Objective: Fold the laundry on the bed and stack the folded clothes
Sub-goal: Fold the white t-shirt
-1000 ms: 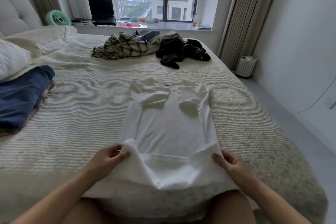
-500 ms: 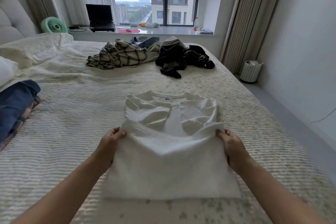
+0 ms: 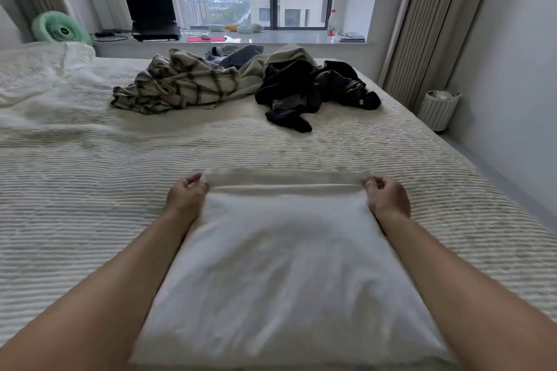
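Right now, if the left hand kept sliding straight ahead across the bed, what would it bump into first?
Probably the plaid shirt. The left hand points away from the person, over bare bedspread. The crumpled shirt lies next in that line, though depth is hard to judge here.

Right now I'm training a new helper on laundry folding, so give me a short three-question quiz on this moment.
1. True or false: both hands are at the far corners of the white shirt.
2. Which lies further left on the bed: A) the plaid garment or B) the dark clothes?
3. Fill in: the green fan stands left of the ____.

Key: 1 true, the left hand and right hand hold them. 2 A. 3 laptop.
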